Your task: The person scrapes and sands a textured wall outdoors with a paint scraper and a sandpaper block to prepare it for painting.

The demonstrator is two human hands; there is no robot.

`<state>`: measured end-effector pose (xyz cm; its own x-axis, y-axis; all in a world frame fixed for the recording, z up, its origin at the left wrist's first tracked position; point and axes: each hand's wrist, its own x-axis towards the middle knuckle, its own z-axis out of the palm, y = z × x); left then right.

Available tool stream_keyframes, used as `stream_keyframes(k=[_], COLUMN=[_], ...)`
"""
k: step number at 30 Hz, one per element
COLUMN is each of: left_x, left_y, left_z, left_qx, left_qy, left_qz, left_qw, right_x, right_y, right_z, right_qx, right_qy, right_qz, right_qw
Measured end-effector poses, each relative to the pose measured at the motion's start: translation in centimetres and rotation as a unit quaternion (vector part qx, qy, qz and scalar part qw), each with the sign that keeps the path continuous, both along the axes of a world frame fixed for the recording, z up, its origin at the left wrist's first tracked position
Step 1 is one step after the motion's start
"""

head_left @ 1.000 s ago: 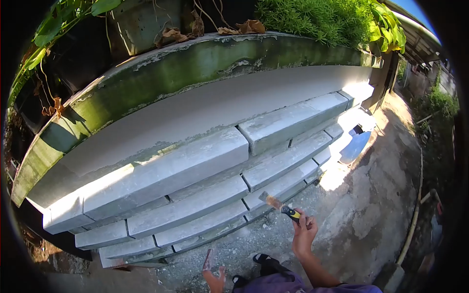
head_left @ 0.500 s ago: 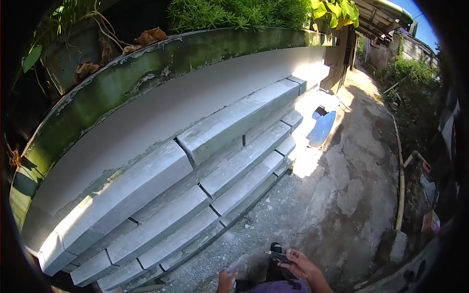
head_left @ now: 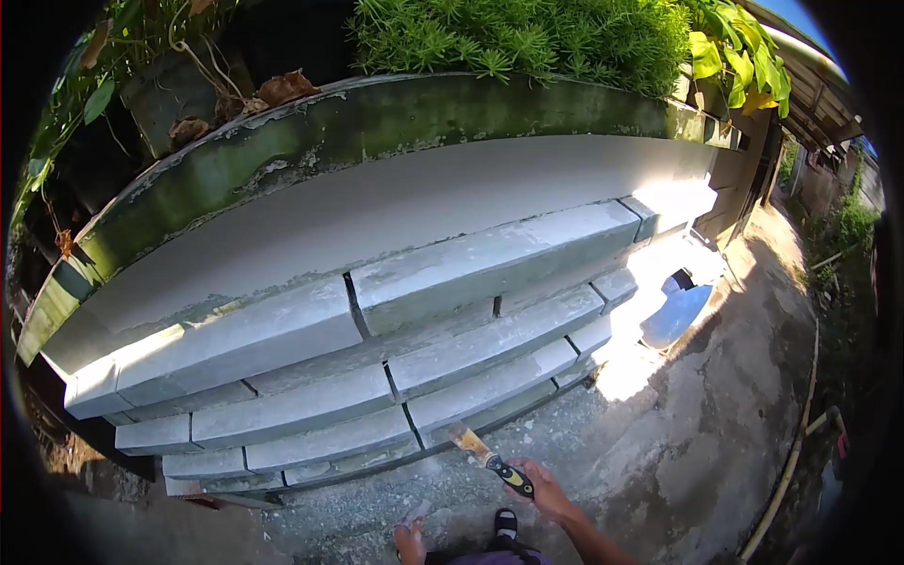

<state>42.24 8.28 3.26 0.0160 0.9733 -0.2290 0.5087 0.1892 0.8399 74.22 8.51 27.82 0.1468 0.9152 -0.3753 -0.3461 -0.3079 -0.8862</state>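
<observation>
My right hand (head_left: 539,488) is wrapped round the black and yellow handle of a putty knife (head_left: 491,460). Its stained, brownish blade points up and left, overlapping the bottom course of the stepped block wall (head_left: 499,348) in this view. At the lower edge, my left hand (head_left: 410,543) is closed, with something pale and blurred at its fingertips; I cannot tell what it is. Pale grey blocks form the wall's staggered courses, with dark gaps between several of them.
Above the blocks, a plastered band meets a mossy green planter rim (head_left: 395,118) with plants (head_left: 527,38). A blue container (head_left: 676,315) stands at the wall's far right end. Rough concrete ground (head_left: 650,452) runs alongside, and a long pole (head_left: 786,471) lies at the right.
The view has turned, so the wall lies more level across it. My right hand has moved the putty knife out toward the wall's base, blade now plainly visible. My left hand stays low.
</observation>
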Motion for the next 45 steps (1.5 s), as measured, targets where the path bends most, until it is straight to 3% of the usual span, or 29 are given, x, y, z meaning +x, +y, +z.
stream_keyframes(k=[5,8,10,13,17,19,22,23,27,31,34,38,39,42,45], left_x=[3.8,4.5,5.5,4.5,4.1,3.7,2.6,2.4,-0.3,-3.0,-5.8,-10.2,-11.6,-15.3,-19.1], left_y=[2.5,0.9,0.4,-2.5,-4.7,-5.1,-5.9,-6.0,-6.3,-6.1,-5.6,-4.4,-4.1,-4.1,-3.6], left_z=[10.6,11.3,13.1,11.5,8.7,7.6,8.8,8.5,8.6,8.5,9.4,7.5,8.4,10.4,10.5], left_qx=[0.007,0.057,0.146,-0.019,0.115,0.163,0.078,0.100,0.144,0.101,0.058,0.183,0.162,0.106,0.078], left_qy=[-0.178,-0.187,-0.217,-0.100,-0.221,-0.283,-0.236,-0.236,-0.245,-0.254,-0.269,-0.278,-0.284,-0.295,-0.274], left_qz=[0.149,0.232,0.259,0.334,0.400,0.420,0.432,0.425,0.413,0.418,0.428,0.422,0.424,0.430,0.451], left_qw=[0.973,0.953,0.930,0.937,0.882,0.847,0.867,0.868,0.865,0.866,0.861,0.843,0.845,0.847,0.846], right_x=[5.1,7.1,8.8,8.7,7.0,4.5,-1.3,-2.8,-3.7,-7.5,-11.8,-14.4,-15.5,-20.0,-20.9], right_y=[5.1,8.5,12.5,16.8,22.5,26.1,31.8,32.6,27.7,29.6,30.1,25.6,25.4,29.4,27.1], right_z=[1.5,5.9,9.7,17.9,25.9,27.5,25.2,24.8,28.7,28.3,27.3,30.0,30.4,29.1,31.5], right_qx=[0.141,0.230,0.386,0.396,0.490,0.507,0.541,0.556,0.517,0.509,0.520,0.487,0.494,0.498,0.492], right_qy=[-0.050,-0.123,-0.308,-0.376,-0.502,-0.540,-0.556,-0.552,-0.551,-0.617,-0.630,-0.588,-0.581,-0.665,-0.606], right_qz=[0.087,0.097,0.063,0.003,0.004,0.003,0.027,0.038,0.011,-0.018,0.019,-0.001,-0.016,-0.070,-0.065], right_qw=[0.985,0.960,0.867,0.838,0.713,0.672,0.630,0.620,0.656,0.600,0.576,0.646,0.646,0.552,0.621])
